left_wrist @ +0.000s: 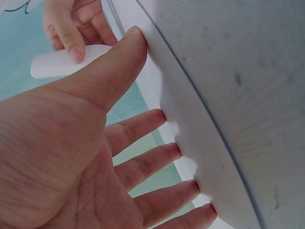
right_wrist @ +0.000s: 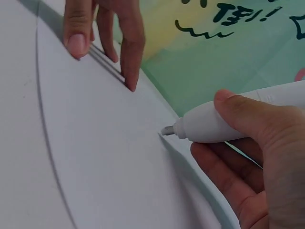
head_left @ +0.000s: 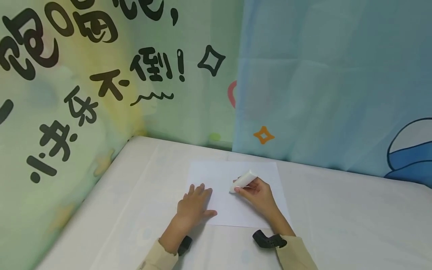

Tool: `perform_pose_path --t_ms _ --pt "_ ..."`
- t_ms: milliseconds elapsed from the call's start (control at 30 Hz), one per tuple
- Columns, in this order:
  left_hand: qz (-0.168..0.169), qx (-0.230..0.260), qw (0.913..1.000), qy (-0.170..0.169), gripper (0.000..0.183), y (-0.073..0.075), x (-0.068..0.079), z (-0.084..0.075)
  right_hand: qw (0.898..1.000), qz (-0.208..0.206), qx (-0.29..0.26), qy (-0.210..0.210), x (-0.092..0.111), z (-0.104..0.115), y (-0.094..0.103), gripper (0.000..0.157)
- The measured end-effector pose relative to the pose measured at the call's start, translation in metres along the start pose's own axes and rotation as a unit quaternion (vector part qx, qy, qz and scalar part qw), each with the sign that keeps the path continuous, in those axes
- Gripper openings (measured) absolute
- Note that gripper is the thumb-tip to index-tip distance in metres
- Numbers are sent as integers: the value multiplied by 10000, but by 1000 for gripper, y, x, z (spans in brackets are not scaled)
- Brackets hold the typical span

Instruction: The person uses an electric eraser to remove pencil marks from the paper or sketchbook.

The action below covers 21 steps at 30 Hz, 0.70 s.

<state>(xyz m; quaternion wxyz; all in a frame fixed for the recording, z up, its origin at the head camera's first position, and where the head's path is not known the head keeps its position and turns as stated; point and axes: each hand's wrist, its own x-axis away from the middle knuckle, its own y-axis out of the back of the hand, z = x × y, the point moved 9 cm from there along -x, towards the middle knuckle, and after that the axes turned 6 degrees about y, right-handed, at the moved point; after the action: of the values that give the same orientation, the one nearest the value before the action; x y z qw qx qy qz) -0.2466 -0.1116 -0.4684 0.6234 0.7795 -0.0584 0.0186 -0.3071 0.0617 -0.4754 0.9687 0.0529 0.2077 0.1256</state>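
In the head view my right hand (head_left: 259,194) holds a thick white pen-shaped tool (head_left: 245,179), tilted over a sheet of white paper (head_left: 210,174). Thumb and fingers grip its body near the lower end in the right wrist view. There its narrow grey tip (right_wrist: 167,130) points down, right at the paper's surface. My left hand (head_left: 191,208) rests on the left part of the sheet with its fingers spread. The left wrist view shows those fingertips (left_wrist: 172,150) touching the paper, with nothing held in the palm.
A white-covered table (head_left: 344,217) extends to both sides of the paper. Behind it hang a green printed cloth (head_left: 189,116) with black lettering and a blue one (head_left: 320,93). Each wrist bears a black strapped device (head_left: 268,240), below beige sleeves.
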Motion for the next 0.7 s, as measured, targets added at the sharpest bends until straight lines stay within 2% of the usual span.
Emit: perform_pose_path --t_ms 367,700 --pt "40 74 9999 68 66 0 0 0 9996 245 113 -30 0 -2 -2 36" --pt "32 157 9999 47 66 0 1 1 9994 299 128 -121 2 -2 -3 36"
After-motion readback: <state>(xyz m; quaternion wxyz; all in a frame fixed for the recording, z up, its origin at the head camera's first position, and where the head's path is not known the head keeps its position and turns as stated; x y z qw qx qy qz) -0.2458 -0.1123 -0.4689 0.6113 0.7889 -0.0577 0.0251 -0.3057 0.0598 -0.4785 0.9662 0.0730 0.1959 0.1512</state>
